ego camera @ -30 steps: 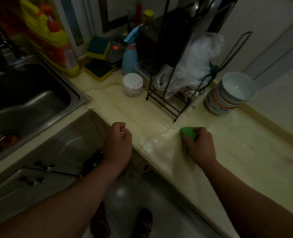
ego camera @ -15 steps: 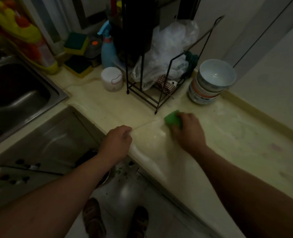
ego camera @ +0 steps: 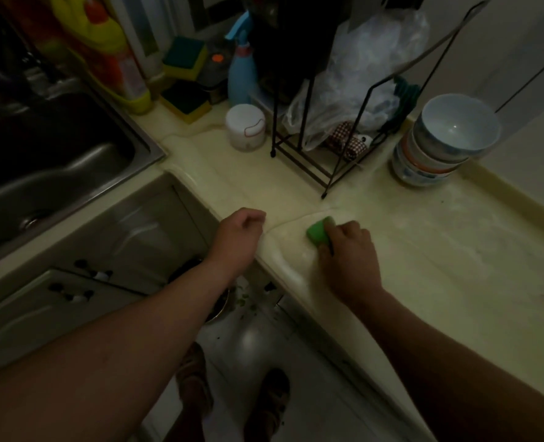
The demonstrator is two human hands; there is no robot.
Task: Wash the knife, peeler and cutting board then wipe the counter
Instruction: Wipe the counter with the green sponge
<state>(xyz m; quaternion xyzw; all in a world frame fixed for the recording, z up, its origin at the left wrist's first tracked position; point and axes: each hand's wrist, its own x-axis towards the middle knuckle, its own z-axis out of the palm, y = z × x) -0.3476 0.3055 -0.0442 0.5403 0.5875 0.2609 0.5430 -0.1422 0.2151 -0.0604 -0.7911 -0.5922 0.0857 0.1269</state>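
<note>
My right hand (ego camera: 348, 250) grips a small green sponge (ego camera: 317, 232) and presses it onto the pale yellow counter (ego camera: 439, 250) near the inner corner. The counter surface around it looks wet and streaked. My left hand (ego camera: 240, 232) sits at the counter's front edge just left of the sponge, its fingers curled into a loose fist with nothing visible in it. No knife, peeler or cutting board shows in this view.
A steel sink (ego camera: 41, 161) lies at the left. Behind the corner stand a white jar (ego camera: 246, 127), a blue spray bottle (ego camera: 242, 74), yellow-green sponges (ego camera: 186, 78) and a black wire rack (ego camera: 328, 148) with a plastic bag. Stacked bowls (ego camera: 446, 141) sit at the right.
My right hand has slid the green sponge along the counter toward the corner seam. My left hand stays curled at the counter's edge. The camera view shifted.
</note>
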